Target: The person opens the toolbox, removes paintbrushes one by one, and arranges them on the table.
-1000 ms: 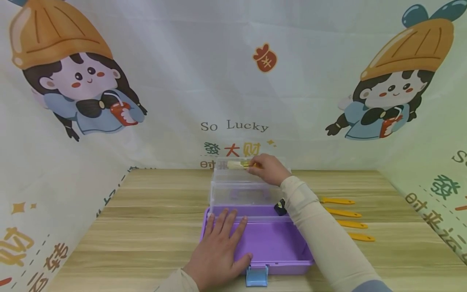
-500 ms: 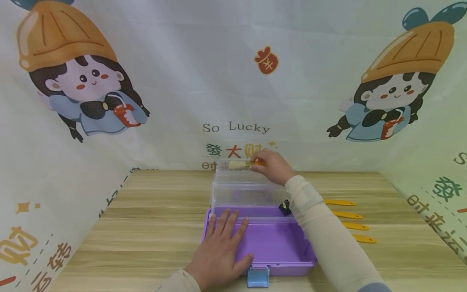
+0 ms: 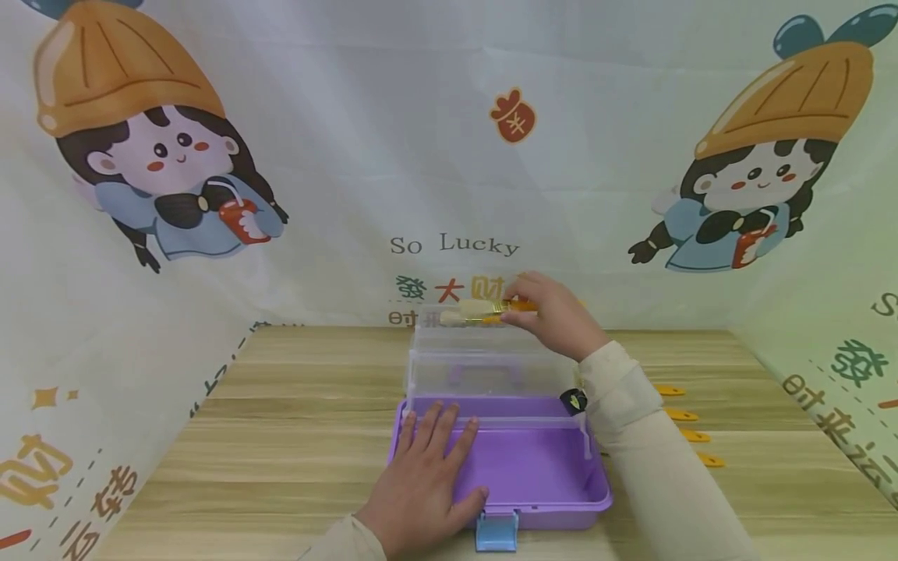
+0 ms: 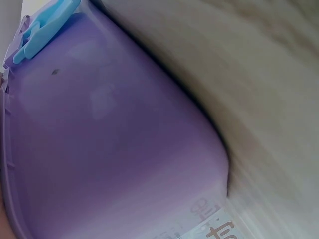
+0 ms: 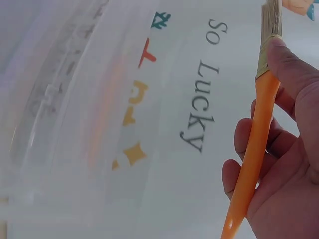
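My right hand (image 3: 557,315) grips a paintbrush (image 5: 261,124) with an orange handle, a pale metal collar and cream bristles. The thumb presses the collar and the fingers curl behind the handle. It hovers above the raised translucent lid (image 3: 431,339) of a purple storage box (image 3: 526,467). Beside the held brush, a second set of pale bristles (image 3: 452,318) shows at the lid's top; an orange blur appears through the plastic in the right wrist view. My left hand (image 3: 421,483) rests flat on the box's left side, fingers spread. The purple bottom of the box is bare.
Several orange handles (image 3: 691,436) lie in a row on the wooden table to the right, partly hidden by the right forearm. A blue latch (image 3: 496,533) hangs at the box's front. A printed cloth wall (image 3: 449,156) stands behind the lid.
The right hand has risen slightly and moved right with its paintbrush, coming away from the other bristles at the lid. The left hand keeps its place on the box.
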Available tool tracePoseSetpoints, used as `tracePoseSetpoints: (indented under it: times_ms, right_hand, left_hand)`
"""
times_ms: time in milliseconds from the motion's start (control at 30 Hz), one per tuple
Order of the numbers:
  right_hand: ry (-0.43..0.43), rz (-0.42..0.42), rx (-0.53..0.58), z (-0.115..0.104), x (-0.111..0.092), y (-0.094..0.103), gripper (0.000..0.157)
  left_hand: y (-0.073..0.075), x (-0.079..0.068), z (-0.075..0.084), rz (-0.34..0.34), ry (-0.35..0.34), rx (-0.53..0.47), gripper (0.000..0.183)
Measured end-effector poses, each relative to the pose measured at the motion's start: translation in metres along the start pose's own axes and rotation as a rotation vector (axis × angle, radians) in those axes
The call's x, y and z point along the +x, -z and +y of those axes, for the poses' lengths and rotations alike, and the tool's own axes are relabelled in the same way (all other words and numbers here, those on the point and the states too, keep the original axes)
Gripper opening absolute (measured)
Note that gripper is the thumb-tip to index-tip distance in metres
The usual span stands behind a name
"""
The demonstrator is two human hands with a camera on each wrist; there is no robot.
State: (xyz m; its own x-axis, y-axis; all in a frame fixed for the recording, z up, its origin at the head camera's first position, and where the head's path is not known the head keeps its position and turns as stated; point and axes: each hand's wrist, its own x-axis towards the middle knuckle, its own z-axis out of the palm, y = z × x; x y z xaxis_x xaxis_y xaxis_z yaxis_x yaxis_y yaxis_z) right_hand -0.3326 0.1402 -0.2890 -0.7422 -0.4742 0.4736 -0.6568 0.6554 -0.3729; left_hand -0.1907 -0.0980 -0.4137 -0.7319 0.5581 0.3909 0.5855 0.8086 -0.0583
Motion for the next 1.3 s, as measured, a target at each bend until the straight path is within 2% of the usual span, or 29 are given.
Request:
tracePoseSetpoints:
  times_ms: [233, 467, 633, 767, 900, 1000, 1133, 1300]
  right_hand:
    - [-0.058, 0.012, -0.027, 0.012, -0.043, 0.019, 0.023]
    - [-0.135, -0.011, -0.088, 0.030, -0.087, 0.037, 0.020]
    - [-0.127, -0.034, -0.172, 0.044, -0.118, 0.044, 0.018]
    - [-0.134, -0.088, -0.209, 0.053, -0.140, 0.045, 0.020]
    - [-0.144, -0.169, -0.237, 0.062, -0.160, 0.042, 0.021]
    - [-0.117, -0.215, -0.261, 0.070, -0.176, 0.037, 0.022]
    - [-0.075, -0.279, -0.256, 0.077, -0.194, 0.027, 0.023]
    - [-0.125, -0.347, -0.199, 0.081, -0.208, 0.018, 0.024]
  left_hand:
    - [-0.002, 0.000, 0.004, -0.017, -0.006, -0.020, 0.074]
    - [-0.002, 0.002, 0.003, -0.003, -0.007, 0.013, 0.075]
    - [0.000, 0.002, 0.003, -0.021, -0.004, 0.004, 0.076]
    - [0.000, 0.001, 0.002, -0.016, -0.004, -0.002, 0.076]
    - [-0.001, 0.000, 0.000, 0.021, -0.015, -0.004, 0.076]
    - [-0.002, 0.000, 0.000, 0.030, -0.021, -0.005, 0.076]
    - [-0.001, 0.000, 0.001, 0.012, -0.011, -0.011, 0.076]
    - [0.001, 0.001, 0.001, -0.032, 0.005, -0.023, 0.077]
